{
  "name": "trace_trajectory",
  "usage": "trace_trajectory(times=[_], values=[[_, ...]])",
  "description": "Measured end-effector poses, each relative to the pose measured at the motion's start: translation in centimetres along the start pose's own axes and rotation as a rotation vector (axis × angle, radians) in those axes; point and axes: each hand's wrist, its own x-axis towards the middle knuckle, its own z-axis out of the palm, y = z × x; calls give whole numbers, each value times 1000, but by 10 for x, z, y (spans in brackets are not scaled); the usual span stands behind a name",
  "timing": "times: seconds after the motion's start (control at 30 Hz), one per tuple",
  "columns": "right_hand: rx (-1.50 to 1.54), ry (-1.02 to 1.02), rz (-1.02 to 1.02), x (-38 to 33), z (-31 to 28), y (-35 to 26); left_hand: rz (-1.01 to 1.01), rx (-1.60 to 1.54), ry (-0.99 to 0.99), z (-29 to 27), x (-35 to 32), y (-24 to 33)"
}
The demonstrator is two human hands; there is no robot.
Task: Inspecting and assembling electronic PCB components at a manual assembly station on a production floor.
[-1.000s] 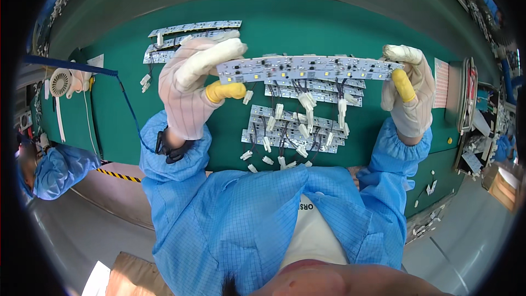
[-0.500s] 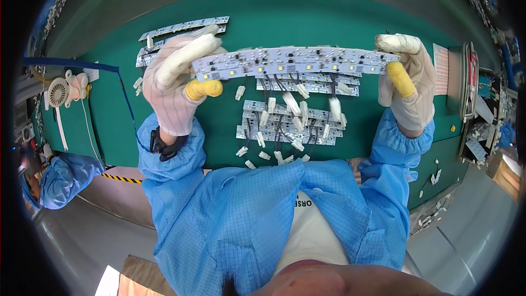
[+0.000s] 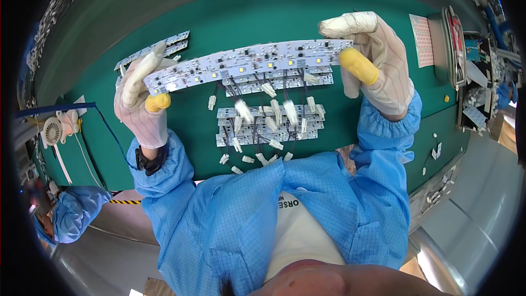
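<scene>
Green bench mat (image 3: 339, 5) lying below; light strip (image 3: 249, 64) is spanning sideways between hands, left hand (image 3: 141, 104) pinching one end, right hand (image 3: 372, 57) pinching the other.

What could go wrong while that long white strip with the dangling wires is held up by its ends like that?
The strip of circuit boards is gripped only at its ends by the left hand and right hand, so the middle might flex or crack. Its hanging white connectors dangle over the stacked boards on the green table and could snag there.
</scene>
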Motion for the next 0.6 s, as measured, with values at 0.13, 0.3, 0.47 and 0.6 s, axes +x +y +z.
trace_trajectory(times=[0.13, 0.3, 0.47, 0.6], values=[[44, -60, -38, 0, -4, 1, 32, -31, 22, 4, 3, -1], [60, -48, -36, 0, -2, 1, -45, -66, 10, 8, 4, 2], [102, -69, -41, 0, -3, -1, -159, 49, 49, 15, 9, 8], [115, -251, -70, 0, -10, 2, -203, 419, -61, 16, 16, 13]])
